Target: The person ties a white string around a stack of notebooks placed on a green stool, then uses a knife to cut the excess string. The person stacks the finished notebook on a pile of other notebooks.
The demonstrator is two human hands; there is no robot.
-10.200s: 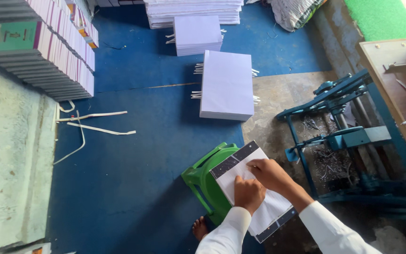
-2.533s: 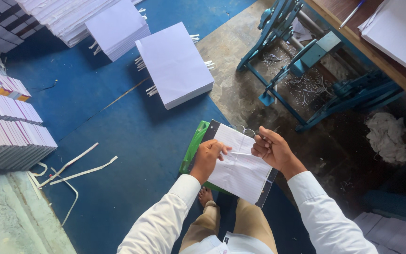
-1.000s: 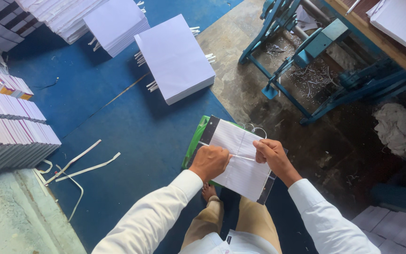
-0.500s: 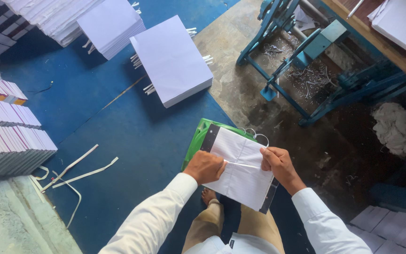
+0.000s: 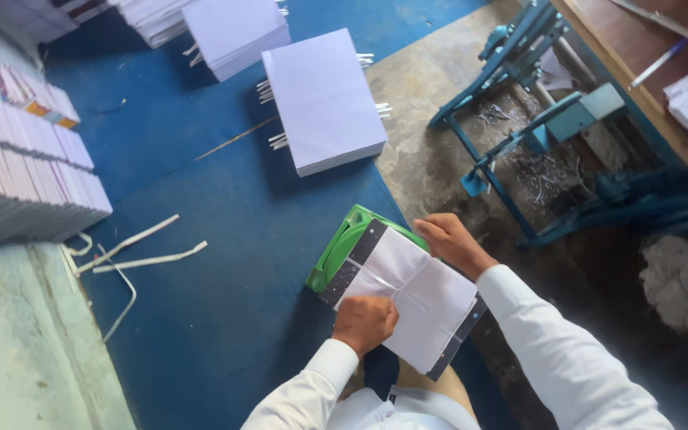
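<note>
Two hands work on one white sheet of paper (image 5: 420,299), which lies creased on a dark board with black edges (image 5: 352,267), itself resting over a green plastic piece (image 5: 336,247) just above the person's lap. The left hand (image 5: 365,322) is curled into a closed grip, knuckles up, pressing on the near edge of the sheet; whether it pinches the paper cannot be told. The right hand (image 5: 449,243) rests on the far upper edge, fingers bent loosely over it, touching rather than clasping. Both arms wear white sleeves (image 5: 555,350). Under everything lies a blue floor mat (image 5: 224,263). Beyond the board, well apart, sits a thick stack of white paper (image 5: 324,99) with white strips poking from its sides, and another such stack (image 5: 236,36) behind it. To the left stand rows of bound books (image 5: 29,179), with loose white strips (image 5: 133,251) near them. To the right stands a blue metal frame (image 5: 535,135) on bare concrete, beside a wooden counter (image 5: 639,48)
</note>
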